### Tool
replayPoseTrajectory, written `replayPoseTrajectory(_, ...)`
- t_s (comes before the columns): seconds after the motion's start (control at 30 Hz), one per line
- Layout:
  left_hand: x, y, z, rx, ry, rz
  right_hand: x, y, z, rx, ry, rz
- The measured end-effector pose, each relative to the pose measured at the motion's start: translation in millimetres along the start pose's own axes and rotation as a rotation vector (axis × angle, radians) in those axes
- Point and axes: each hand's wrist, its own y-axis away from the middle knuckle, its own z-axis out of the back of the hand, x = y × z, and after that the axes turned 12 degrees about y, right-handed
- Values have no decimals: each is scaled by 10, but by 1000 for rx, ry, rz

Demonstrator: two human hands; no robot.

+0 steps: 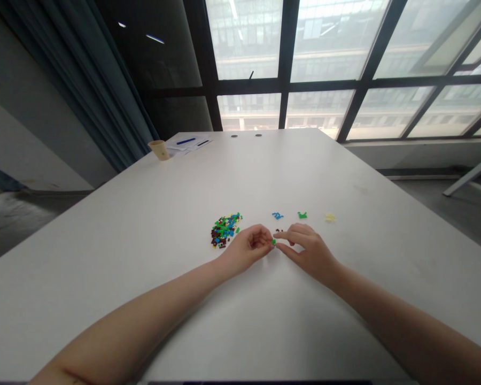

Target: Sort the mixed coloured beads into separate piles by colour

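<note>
Wide view first: a steel-framed window wall (344, 80) across the far side, the buildings beyond it washed pale by glare, and a dark teal curtain (104, 91) down the left. Next, a long white tabletop (144, 214) stretching away from the camera. Out near its far left edge, a paper cup (159, 150) and, just beside it, loose papers (194, 145) under a blue pen (185, 141), any writing too small to read.

Closer in, a mixed pile of tiny plastic bricks (225, 231), green, blue, dark brown and yellow, the single shapes hard to pick apart. Beyond the hands, three small single-colour groups in a row: blue bricks (277, 215), green bricks (302, 215), pale yellow bricks (329, 217). Dark brown bricks (279, 231) just ahead, half hidden behind the fingers.

And the action: left hand (246, 248) and right hand (307, 251) nearly meeting, both narrow, fingers curled. One green brick (273, 241) pinched at the left fingertips, mostly hidden, with the right thumb and forefinger right against it. Whether the right hand shares the grip, impossible to call. Both forearms cut off by the frame's bottom edge.
</note>
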Motion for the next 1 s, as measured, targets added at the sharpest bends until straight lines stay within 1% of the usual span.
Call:
replayPoseTrajectory(0.17,-5,-7,-2,-10,57,31,-4,-5,17,-22,-9,-5)
replayPoseTrajectory(0.47,29,-28,7,32,123,67,-1,0,-7,30,-30,-21)
replayPoseTrajectory(0.57,58,-30,9,30,111,51,-81,-28,18,50,14,-55)
replayPoseTrajectory(0.63,65,-17,4,33,51,37,-222,-56,71,68,114,-124)
replayPoseTrajectory(0.67,63,-5,0,49,-12,33,-318,-66,104,76,193,-181)
replayPoseTrajectory(0.73,49,27,-13,118,-216,29,-537,-73,164,113,406,-321)
replayPoseTrajectory(0.8,29,60,-25,175,-499,-9,-742,-58,192,182,583,-428)
replayPoseTrajectory(0.83,21,75,-27,180,-650,-49,-822,-47,189,220,642,-460)
replayPoseTrajectory(0.93,4,101,-18,121,-1031,-217,-939,-19,123,315,726,-474)
replayPoseTrajectory(1.0,1,105,-4,77,-1184,-300,-942,-19,66,350,742,-455)
